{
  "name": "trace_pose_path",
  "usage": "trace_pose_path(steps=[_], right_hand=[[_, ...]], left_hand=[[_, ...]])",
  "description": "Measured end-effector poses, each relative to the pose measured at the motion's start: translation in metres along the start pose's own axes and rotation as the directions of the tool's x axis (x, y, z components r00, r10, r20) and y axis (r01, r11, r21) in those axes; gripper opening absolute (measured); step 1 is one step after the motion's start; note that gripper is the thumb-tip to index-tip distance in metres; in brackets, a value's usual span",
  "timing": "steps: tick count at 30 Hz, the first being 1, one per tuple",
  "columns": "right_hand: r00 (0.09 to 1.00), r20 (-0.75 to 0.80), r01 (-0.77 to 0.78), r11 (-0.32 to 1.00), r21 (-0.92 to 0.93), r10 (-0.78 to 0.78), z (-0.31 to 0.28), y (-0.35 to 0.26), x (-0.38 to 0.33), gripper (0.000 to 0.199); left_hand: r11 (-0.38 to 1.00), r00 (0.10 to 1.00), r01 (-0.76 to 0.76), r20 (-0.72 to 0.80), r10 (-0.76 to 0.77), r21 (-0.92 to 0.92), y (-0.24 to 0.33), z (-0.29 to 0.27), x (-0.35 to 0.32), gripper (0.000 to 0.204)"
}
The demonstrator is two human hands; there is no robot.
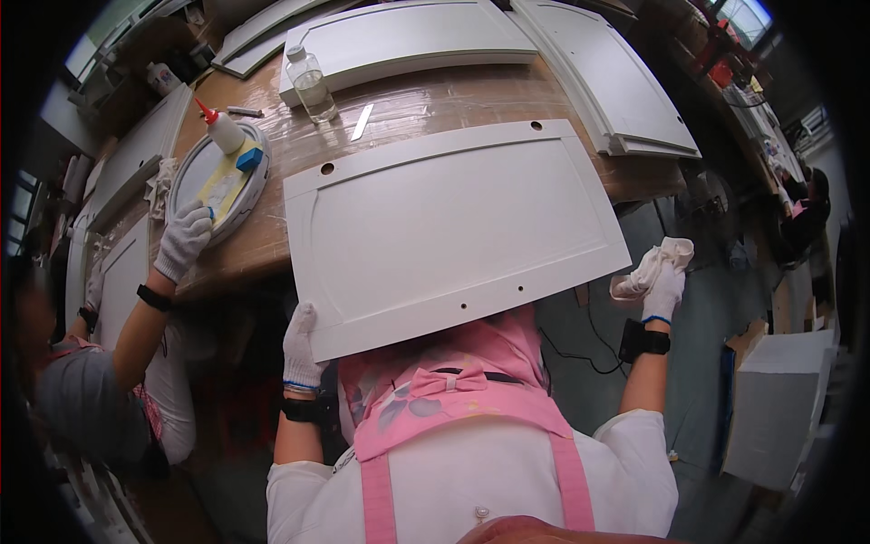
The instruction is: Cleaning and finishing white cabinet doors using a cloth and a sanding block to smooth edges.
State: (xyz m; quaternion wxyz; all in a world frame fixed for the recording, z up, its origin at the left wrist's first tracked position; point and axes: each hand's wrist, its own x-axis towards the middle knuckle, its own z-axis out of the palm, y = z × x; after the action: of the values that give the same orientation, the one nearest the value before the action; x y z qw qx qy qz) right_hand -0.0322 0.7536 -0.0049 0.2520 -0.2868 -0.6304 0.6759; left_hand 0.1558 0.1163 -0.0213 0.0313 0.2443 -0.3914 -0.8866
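So the person in the pink apron has a big white cabinet door panel (453, 231) half on the brown workbench (426, 104) and half hanging off toward their chest. Its long axis runs left to right across them, a bit tilted, with the far edge up on the bench. The left hand (300, 349), in a white knit glove, is right on the near-left corner, fingers curled up around the edge. The right hand (664, 290), also gloved, sits just off the panel's right-hand near corner, bunched around a crumpled white rag (652, 263); I can't tell if the rag is touching the panel edge or just beside it. So the left hand is the one actually on the door.

The panel looks like smooth matte painted board, with a recessed frame groove and a few small drilled holes near both long edges. Bench top looks glossy, like it's covered in tape or film.

A second person at the left has a gloved hand (181, 238) on an oval white piece (222, 177) carrying a glue bottle with a red tip (220, 127). A clear plastic bottle (313, 83) stands further back, with more white door panels (408, 36) stacked behind.
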Motion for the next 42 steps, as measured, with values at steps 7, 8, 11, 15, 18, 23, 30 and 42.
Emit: trace_pose_path(steps=[7,8,11,15,18,23,30,42], right_hand=[[0.846,0.527,0.148,0.985,-0.089,-0.079,0.148,-0.042,0.004,0.046],[0.801,0.543,0.464,0.835,-0.296,-0.253,0.182,-0.032,-0.001,0.049],[0.777,0.599,0.610,0.002,-0.792,-0.192,0.278,-0.017,-0.092,0.060],[0.375,0.924,0.925,0.097,-0.368,-0.075,0.359,-0.028,-0.228,0.059],[-0.038,0.996,0.976,0.212,0.055,-0.084,0.389,-0.021,-0.305,0.060],[-0.197,0.976,0.937,0.276,0.215,-0.094,0.410,-0.017,-0.328,0.053],[0.177,0.974,0.973,0.174,-0.151,-0.139,0.380,-0.013,-0.255,0.050],[-0.626,0.776,0.740,0.376,0.558,0.082,0.308,-0.028,-0.359,0.057]], left_hand=[[0.963,0.992,0.120,0.058,-0.110,-0.243,-0.002,0.012,0.006,0.044],[0.958,0.988,0.149,0.073,-0.135,-0.247,-0.002,0.009,0.008,0.044],[0.952,0.985,0.170,0.072,-0.157,-0.254,-0.001,0.004,0.006,0.046],[0.950,0.976,0.204,0.129,-0.177,-0.236,0.000,-0.007,0.008,0.048],[0.950,0.972,0.217,0.138,-0.189,-0.225,0.008,0.008,0.009,0.052],[0.966,0.976,0.188,0.144,-0.163,-0.180,0.008,0.009,0.012,0.054],[0.987,0.987,0.124,0.113,-0.112,-0.104,0.007,0.009,0.006,0.051],[0.969,0.983,0.158,0.123,-0.136,-0.189,0.002,0.005,0.015,0.062]])
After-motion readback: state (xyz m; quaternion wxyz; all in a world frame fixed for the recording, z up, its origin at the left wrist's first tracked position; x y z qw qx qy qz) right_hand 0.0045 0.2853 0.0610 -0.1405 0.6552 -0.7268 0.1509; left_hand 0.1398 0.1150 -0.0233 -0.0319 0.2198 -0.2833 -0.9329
